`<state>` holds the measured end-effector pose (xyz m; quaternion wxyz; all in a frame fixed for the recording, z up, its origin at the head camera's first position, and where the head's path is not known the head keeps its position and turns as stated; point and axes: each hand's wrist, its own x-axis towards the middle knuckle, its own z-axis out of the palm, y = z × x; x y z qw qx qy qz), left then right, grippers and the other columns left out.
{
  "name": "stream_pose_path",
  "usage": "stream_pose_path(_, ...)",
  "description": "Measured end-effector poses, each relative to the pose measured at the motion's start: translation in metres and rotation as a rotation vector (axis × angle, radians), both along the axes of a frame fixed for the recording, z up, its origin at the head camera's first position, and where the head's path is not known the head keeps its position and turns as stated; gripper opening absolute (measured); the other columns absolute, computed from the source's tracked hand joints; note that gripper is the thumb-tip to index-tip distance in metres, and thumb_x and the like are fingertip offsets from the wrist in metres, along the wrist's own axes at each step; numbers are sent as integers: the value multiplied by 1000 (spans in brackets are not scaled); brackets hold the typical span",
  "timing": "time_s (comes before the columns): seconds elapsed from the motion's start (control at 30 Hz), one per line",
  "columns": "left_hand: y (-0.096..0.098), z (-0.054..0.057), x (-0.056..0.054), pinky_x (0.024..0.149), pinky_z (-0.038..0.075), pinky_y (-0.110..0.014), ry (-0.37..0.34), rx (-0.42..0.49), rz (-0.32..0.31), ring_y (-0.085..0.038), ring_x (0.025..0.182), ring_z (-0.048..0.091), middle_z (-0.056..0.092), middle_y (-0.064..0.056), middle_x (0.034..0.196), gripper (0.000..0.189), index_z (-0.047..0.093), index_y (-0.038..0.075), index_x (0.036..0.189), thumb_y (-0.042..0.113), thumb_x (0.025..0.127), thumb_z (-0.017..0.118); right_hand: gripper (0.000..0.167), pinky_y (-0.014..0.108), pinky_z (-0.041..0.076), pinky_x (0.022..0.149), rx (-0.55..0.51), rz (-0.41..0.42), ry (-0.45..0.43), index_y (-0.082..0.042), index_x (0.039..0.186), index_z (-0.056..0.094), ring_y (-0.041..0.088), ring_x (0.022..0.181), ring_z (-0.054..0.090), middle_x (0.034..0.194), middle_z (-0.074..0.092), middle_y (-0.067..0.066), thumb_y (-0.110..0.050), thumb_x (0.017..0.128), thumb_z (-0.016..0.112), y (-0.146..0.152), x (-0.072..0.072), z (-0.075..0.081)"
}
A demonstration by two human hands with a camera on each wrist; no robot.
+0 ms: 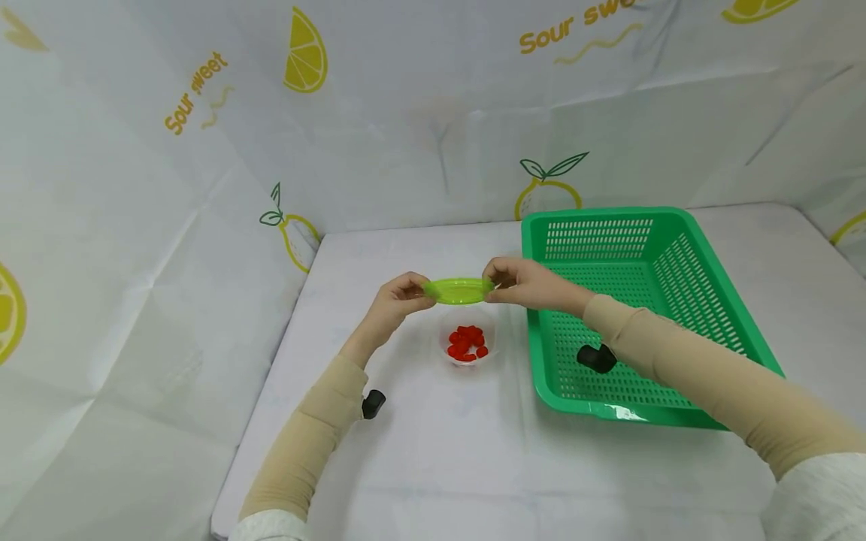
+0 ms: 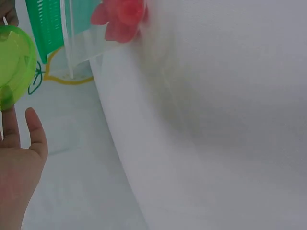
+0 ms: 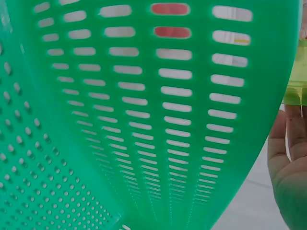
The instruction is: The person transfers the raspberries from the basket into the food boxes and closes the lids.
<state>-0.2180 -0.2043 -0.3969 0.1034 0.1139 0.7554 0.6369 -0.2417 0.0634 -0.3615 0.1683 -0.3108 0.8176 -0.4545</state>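
Note:
A translucent yellow-green round lid [image 1: 460,291] is held level between both hands in the head view. My left hand [image 1: 392,304] pinches its left edge, and my right hand [image 1: 524,284] pinches the right one. Below the lid and nearer to me stands a clear container [image 1: 489,334] with several small red pieces [image 1: 465,342] inside; lid and container are apart. In the left wrist view the lid [image 2: 17,64] shows at the left edge beside my left hand [image 2: 21,163]. The basket wall partly hides my right hand [image 3: 290,170] in the right wrist view.
A green perforated basket [image 1: 537,353] stands on the right of the white-covered table [image 1: 433,443], under my right forearm. Behind and to the left hangs a white sheet [image 1: 379,135] printed with lemons. A black wrist device [image 1: 373,404] sits at the left wrist.

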Motion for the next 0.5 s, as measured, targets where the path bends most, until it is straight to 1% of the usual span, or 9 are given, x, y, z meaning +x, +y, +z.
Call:
stream_pose_path(0.07, -1, -1, 3, 93, 48, -33, 37, -58, -26, -14, 98, 59, 62, 4, 99, 13, 62, 12, 93, 4, 84, 65, 13, 39, 51, 88, 24, 50, 98, -10, 96, 58, 23, 96, 57, 98, 60, 3, -11, 86, 65, 2, 3, 1)
stream_pose_path(0.13, -3, -3, 5, 96, 46, -39, 97, -114, -66, -16, 103, 59, 64, 0, 103, 11, 63, 10, 92, 5, 83, 66, 12, 41, 50, 89, 56, 109, 212, -13, 93, 59, 20, 96, 56, 97, 60, 0, -10, 85, 66, 4, 6, 1)
stream_pose_path(0.2, -5, -4, 8, 99, 42, -47, 172, -176, -107, -18, 109, 55, 63, -4, 109, 10, 64, 9, 91, 6, 82, 67, 12, 40, 51, 88, 94, 170, 315, -15, 93, 59, 17, 96, 55, 97, 59, -3, -12, 85, 67, 7, 9, 1)
stream_pose_path(0.27, -8, -5, 11, 102, 37, -51, 237, -236, -146, -21, 114, 52, 59, -8, 116, 12, 65, 10, 93, 8, 81, 69, 12, 35, 51, 87, 145, 212, 392, -18, 93, 59, 10, 96, 54, 98, 58, -8, -17, 85, 67, 8, 12, 0)
stream_pose_path(0.33, -10, -7, 13, 104, 35, -54, 279, -305, -177, -23, 118, 48, 53, -11, 122, 16, 64, 14, 95, 13, 81, 71, 12, 30, 51, 83, 196, 227, 445, -20, 93, 59, 7, 94, 53, 97, 57, -11, -24, 86, 67, 9, 15, -1)
stream_pose_path(0.4, -11, -10, 15, 105, 34, -52, 295, -386, -202, -22, 122, 44, 50, -9, 127, 18, 63, 18, 99, 20, 83, 70, 13, 27, 51, 81, 240, 223, 495, -21, 93, 60, 6, 92, 53, 97, 57, -10, -31, 86, 66, 9, 18, -3)
stream_pose_path(0.43, -12, -12, 15, 105, 35, -51, 305, -424, -217, -21, 124, 43, 49, -8, 129, 19, 62, 20, 102, 24, 84, 69, 14, 27, 51, 80, 264, 211, 519, -21, 92, 61, 7, 93, 54, 98, 58, -9, -33, 86, 65, 9, 19, -4)
stream_pose_path(0.5, -11, -16, 16, 107, 36, -49, 318, -471, -239, -22, 127, 43, 49, -5, 132, 21, 61, 21, 106, 30, 87, 65, 16, 29, 52, 80, 301, 183, 557, -20, 90, 63, 12, 95, 56, 104, 60, -3, -36, 86, 64, 9, 22, -6)
